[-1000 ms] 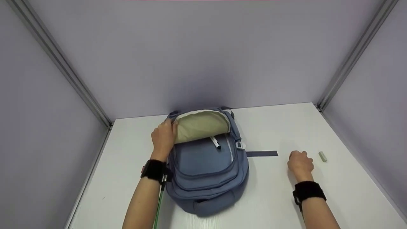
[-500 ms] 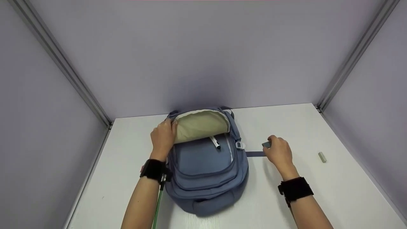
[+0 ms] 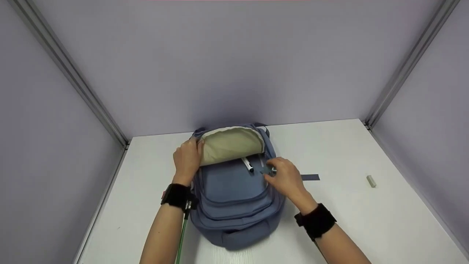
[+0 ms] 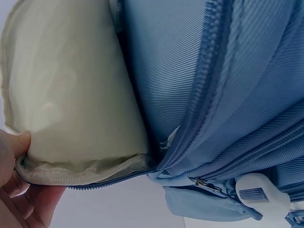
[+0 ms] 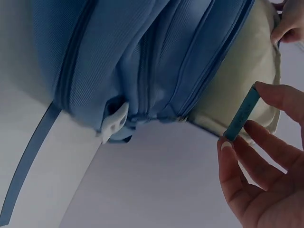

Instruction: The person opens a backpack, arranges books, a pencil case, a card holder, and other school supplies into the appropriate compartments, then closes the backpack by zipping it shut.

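A blue backpack (image 3: 234,183) lies on the white table with its front pocket unzipped. The pocket's flap (image 3: 234,143) is folded back, and its cream lining shows. My left hand (image 3: 187,157) pinches the flap's left edge; in the left wrist view the thumb (image 4: 21,142) presses on the lining. Between the thumb and fingers of my right hand (image 3: 287,178) is a small teal block (image 5: 242,113), held at the backpack's right side. A white marker (image 3: 248,165) with a black end lies partly under the flap, against the blue fabric.
A small pale grey-green block (image 3: 371,181) lies on the table (image 3: 340,146) at the right. A flat blue strap (image 3: 310,177) extends rightward from the backpack. A white buckle (image 5: 115,122) hangs at its side. Grey walls (image 3: 234,66) enclose the back and both sides.
My right hand has moved left from the table's right part to the backpack, bringing the teal block along. The left hand still holds the flap in the same place.
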`<move>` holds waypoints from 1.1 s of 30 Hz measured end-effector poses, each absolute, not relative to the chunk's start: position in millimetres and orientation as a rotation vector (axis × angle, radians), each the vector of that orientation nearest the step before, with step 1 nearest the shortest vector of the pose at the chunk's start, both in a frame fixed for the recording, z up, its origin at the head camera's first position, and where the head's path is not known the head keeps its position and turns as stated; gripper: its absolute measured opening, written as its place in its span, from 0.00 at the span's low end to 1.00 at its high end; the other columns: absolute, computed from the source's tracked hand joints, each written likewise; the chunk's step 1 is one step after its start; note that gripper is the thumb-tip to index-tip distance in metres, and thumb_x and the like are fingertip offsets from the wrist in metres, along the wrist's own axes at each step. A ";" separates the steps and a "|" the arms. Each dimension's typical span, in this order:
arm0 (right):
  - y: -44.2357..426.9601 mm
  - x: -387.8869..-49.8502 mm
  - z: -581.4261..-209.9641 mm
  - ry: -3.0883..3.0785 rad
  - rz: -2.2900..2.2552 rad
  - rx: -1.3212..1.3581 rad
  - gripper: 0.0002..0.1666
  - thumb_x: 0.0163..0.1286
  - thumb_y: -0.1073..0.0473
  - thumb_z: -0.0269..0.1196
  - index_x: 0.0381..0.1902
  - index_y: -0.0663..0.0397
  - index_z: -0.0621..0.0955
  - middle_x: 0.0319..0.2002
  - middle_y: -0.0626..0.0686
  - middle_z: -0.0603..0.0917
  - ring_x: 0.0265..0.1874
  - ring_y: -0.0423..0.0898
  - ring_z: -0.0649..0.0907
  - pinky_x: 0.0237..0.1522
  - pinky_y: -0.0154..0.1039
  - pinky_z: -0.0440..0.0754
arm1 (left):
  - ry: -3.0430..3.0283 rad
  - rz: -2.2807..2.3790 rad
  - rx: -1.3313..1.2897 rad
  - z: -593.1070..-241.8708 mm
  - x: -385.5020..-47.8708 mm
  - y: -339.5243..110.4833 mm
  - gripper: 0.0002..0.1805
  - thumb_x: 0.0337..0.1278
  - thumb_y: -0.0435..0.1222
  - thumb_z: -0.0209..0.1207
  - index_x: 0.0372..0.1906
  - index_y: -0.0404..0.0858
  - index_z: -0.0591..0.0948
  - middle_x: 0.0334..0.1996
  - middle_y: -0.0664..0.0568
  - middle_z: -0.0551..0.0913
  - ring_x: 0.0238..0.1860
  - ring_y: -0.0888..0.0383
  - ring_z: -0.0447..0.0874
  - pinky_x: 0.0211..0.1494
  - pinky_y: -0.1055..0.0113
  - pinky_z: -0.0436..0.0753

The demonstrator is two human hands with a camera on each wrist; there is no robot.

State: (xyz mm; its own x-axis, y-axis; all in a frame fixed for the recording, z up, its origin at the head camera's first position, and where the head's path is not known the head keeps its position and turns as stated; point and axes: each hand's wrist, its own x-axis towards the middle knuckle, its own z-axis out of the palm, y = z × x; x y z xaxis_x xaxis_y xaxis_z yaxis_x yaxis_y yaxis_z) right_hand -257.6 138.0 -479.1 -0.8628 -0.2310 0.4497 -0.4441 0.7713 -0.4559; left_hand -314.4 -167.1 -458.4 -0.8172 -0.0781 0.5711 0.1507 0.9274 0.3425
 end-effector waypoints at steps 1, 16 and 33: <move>131.4 -256.5 -479.3 -2.597 0.802 0.555 0.21 0.51 0.61 0.77 0.43 0.61 0.85 0.41 0.56 0.85 0.38 0.52 0.84 0.40 0.47 0.80 | -2.478 -0.508 -0.050 -458.5 -314.4 -167.3 0.17 0.67 0.42 0.60 0.28 0.31 0.79 0.25 0.37 0.83 0.25 0.36 0.83 0.24 0.45 0.78; 49.3 -259.0 -502.6 -2.657 0.846 1.024 0.12 0.56 0.66 0.74 0.39 0.62 0.85 0.36 0.55 0.81 0.33 0.48 0.81 0.36 0.39 0.80 | -2.482 -0.477 -0.049 -458.4 -311.4 -166.8 0.17 0.67 0.43 0.60 0.30 0.31 0.80 0.26 0.36 0.84 0.25 0.35 0.83 0.25 0.43 0.77; 37.1 -257.6 -508.9 -2.596 0.994 1.133 0.17 0.58 0.75 0.66 0.47 0.65 0.84 0.53 0.65 0.80 0.49 0.56 0.83 0.48 0.42 0.81 | -2.478 -0.421 -0.048 -459.3 -309.8 -169.1 0.18 0.67 0.43 0.60 0.31 0.31 0.80 0.24 0.37 0.83 0.24 0.37 0.83 0.22 0.46 0.78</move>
State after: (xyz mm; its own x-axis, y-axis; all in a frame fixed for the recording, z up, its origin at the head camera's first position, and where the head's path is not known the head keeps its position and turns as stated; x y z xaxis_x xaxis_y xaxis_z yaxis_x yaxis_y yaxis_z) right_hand -257.6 37.1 -508.9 -0.7066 -0.6038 0.3691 -0.6959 0.4983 -0.5171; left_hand -309.8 -169.1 -459.3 -0.8086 -0.0640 0.5849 0.1327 0.9487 0.2871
